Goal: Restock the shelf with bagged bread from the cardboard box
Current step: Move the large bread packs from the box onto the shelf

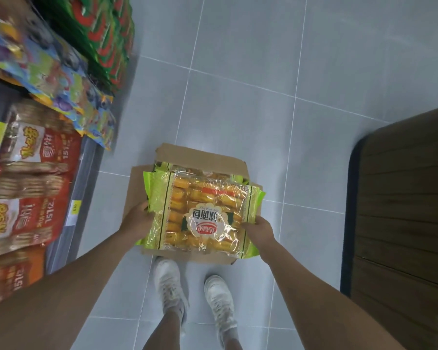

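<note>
On your left, the shelf [86, 157] carries red cracker bags [36, 173] and blue-green snack packs [68, 97]. Your left hand [137, 219] grasps the left edge of the bread bag [202, 213], and your right hand [259, 227] grasps its right edge. You hold the bag flat, over the open cardboard box [200, 155] on the grey tile floor [263, 84], where more bags lie. On the right stands a dark wooden counter [402, 198].
</note>
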### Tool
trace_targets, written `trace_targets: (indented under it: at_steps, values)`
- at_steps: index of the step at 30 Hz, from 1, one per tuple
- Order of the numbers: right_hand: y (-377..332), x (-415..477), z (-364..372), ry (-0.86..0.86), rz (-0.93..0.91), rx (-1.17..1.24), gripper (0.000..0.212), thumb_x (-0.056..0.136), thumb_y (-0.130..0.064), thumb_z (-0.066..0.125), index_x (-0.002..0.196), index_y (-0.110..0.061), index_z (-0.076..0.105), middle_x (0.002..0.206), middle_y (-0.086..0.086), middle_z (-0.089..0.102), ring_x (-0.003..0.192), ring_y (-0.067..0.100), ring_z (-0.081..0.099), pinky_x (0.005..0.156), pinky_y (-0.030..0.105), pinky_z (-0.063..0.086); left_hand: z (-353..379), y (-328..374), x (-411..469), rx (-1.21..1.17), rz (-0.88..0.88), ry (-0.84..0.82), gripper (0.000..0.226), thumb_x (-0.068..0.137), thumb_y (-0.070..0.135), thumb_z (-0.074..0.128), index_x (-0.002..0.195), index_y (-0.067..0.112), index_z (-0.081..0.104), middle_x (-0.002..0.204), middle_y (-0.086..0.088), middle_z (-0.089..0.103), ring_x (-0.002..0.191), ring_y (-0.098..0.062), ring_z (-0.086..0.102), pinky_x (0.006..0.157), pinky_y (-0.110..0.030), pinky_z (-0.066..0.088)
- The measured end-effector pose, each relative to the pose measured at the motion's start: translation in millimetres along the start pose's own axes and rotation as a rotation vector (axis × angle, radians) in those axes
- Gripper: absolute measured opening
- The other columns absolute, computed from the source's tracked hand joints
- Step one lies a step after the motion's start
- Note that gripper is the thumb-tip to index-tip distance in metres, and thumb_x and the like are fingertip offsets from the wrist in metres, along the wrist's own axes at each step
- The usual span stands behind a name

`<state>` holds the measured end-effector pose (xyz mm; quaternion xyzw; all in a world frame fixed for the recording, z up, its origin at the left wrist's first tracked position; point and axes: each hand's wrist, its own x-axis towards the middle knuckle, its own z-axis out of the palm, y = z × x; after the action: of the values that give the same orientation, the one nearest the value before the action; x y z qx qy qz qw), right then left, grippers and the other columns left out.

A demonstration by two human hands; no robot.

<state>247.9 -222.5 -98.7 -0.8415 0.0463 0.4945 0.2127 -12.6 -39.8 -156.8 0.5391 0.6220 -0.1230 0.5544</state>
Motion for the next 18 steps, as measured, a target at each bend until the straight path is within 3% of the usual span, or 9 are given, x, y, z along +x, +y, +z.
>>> trace_targets:
  at_steps: [6,8,12,14,16,18]
  values:
    - [-9.1,-49.2,-32.0,0.000,-0.061,0.035,0.024,0.086,-0.011,0.067,0.109,-0.017,0.071,0.099,0.003,0.072,0.087,0.019,0.067,0.069,0.028,0.050,-13.9,30.9,-55.3,-0.044,0.064,0.049,0.033,0.098,0.007,0.047,0.122,0.023,0.064,0.096,-0.008,0.071,0.078,-0.029,0.066,0.069,-0.033,0.049]
    - [-17.8,-70.6,-45.6,0.005,-0.095,0.056,0.025,0.086,-0.010,0.067,0.109,-0.016,0.072,0.102,0.005,0.072,0.090,0.022,0.067,0.072,0.030,0.051,-27.4,45.6,-83.0,-0.055,0.088,0.063,0.033,0.098,0.009,0.047,0.119,0.027,0.064,0.099,-0.005,0.071,0.081,-0.027,0.067,0.075,-0.037,0.053]
    - [-45.0,-127.2,-77.4,-0.012,-0.191,0.111,0.023,0.087,-0.006,0.067,0.105,-0.019,0.074,0.100,0.002,0.073,0.088,0.019,0.068,0.073,0.030,0.051,-58.9,73.3,-140.3,-0.068,0.129,0.140,0.036,0.098,0.013,0.046,0.127,0.027,0.062,0.110,-0.015,0.071,0.070,-0.023,0.060,0.059,-0.030,0.042]
    - [-63.4,-161.2,-93.7,-0.023,-0.279,0.138,0.025,0.088,-0.004,0.066,0.103,-0.022,0.074,0.100,0.001,0.074,0.088,0.016,0.067,0.073,0.029,0.050,-77.1,91.9,-178.0,-0.103,0.174,0.188,0.033,0.098,0.014,0.046,0.116,0.036,0.063,0.097,-0.009,0.072,0.068,-0.027,0.060,0.059,-0.032,0.043]
    - [-84.0,-198.8,-108.2,-0.041,-0.379,0.157,0.027,0.089,-0.002,0.065,0.106,-0.021,0.074,0.100,0.000,0.074,0.089,0.017,0.069,0.070,0.028,0.050,-97.7,109.1,-218.7,-0.173,0.242,0.230,0.033,0.098,0.016,0.046,0.114,0.038,0.064,0.094,-0.004,0.072,0.075,-0.030,0.064,0.068,-0.042,0.051]
    - [-104.5,-238.9,-121.2,-0.058,-0.477,0.165,0.023,0.091,-0.002,0.066,0.106,-0.019,0.072,0.098,0.000,0.074,0.086,0.017,0.069,0.066,0.027,0.050,-119.6,123.3,-262.3,-0.221,0.303,0.289,0.035,0.102,0.014,0.047,0.132,0.025,0.061,0.112,-0.008,0.072,0.088,-0.028,0.067,0.079,-0.046,0.054]
